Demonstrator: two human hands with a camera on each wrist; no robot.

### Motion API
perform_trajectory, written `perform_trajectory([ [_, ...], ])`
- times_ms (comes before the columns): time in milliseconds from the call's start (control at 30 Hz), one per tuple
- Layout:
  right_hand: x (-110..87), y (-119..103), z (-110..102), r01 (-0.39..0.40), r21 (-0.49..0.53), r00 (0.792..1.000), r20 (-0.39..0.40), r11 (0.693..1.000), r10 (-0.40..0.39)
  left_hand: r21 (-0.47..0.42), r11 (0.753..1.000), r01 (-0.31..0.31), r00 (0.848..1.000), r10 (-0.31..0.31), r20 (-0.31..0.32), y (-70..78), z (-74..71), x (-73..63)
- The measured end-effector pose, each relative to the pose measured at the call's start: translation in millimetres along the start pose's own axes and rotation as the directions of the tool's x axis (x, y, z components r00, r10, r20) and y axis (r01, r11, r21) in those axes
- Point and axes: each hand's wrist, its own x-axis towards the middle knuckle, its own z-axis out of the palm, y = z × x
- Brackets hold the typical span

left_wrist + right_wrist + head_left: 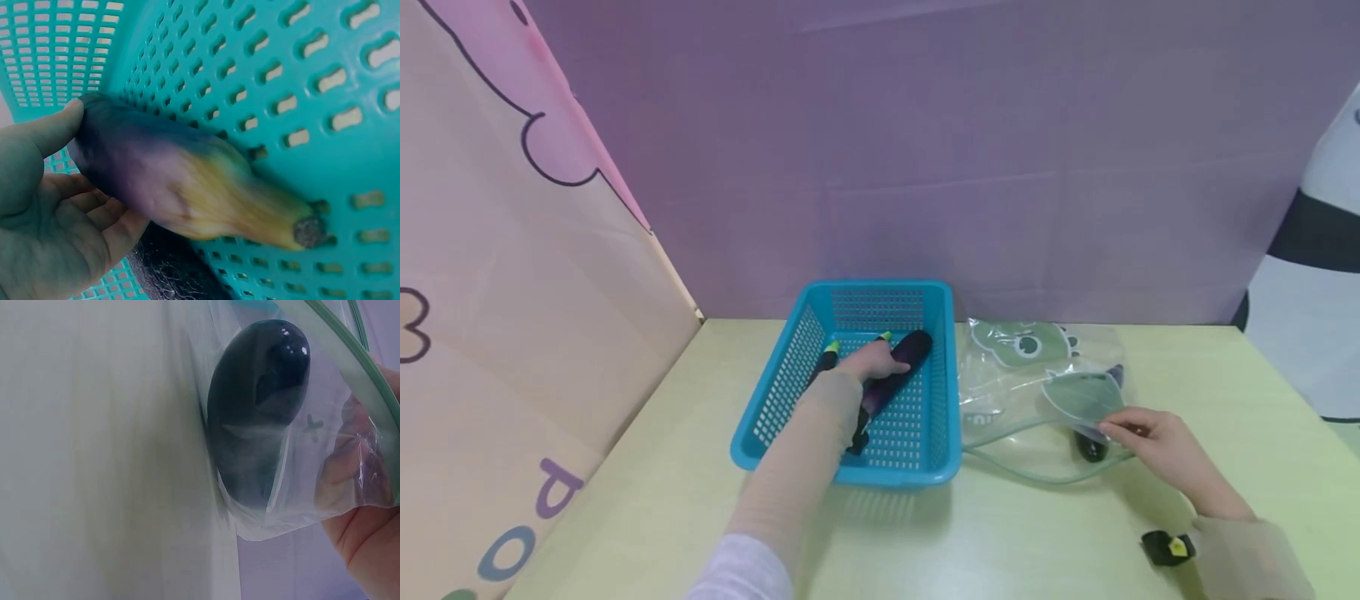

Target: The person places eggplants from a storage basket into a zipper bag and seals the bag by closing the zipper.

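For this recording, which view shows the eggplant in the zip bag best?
The right wrist view: the bagged eggplant appears large there, its glossy rounded end and dark body showing plainly in the clear bag. The head view shows it small, partly hidden behind the bag's green print. The left wrist view doesn't show it.

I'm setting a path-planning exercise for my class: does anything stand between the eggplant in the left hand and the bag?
Yes: the right wall of the basket stands between the eggplant and the bag beside it. Nothing visible blocks the way over that wall. Another eggplant lies inside the bag.
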Motion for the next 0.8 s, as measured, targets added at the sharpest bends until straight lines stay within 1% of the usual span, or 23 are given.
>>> perform_trajectory([
  [100, -0.5, 1.2, 0.1, -0.003, 0.001, 1.000, -0.003, 1.000, 0.003, -0.012, 1.000, -0.008, 1.000, 0.008, 0.008, 0.7, 1.4, 1.2],
  [233, -0.7, 2.2, 0.5, -0.010, 0.000, 1.000, -0.001, 1.000, 0.010, -0.019, 1.000, -0.004, 1.000, 0.004, 0.012, 1.8, 2.2, 1.7],
  [433, -0.5, 2.4, 0.7, -0.001, 0.009, 1.000, -0.006, 1.000, 0.001, -0.040, 0.999, -0.001, 1.000, 0.000, -0.016, 3.8, 2.5, -0.3],
  [567, -0.8, 1.8, 0.8, 0.000, 0.012, 1.000, -0.004, 1.000, 0.000, -0.068, 0.997, 0.020, 0.999, -0.023, -0.039, 4.1, 2.4, -0.7],
  [800, -0.7, 0.8, 0.2, 0.003, 0.013, 1.000, -0.001, 1.000, -0.003, -0.120, 0.992, 0.045, 0.998, -0.050, -0.033, 4.6, 0.1, -1.0],
])
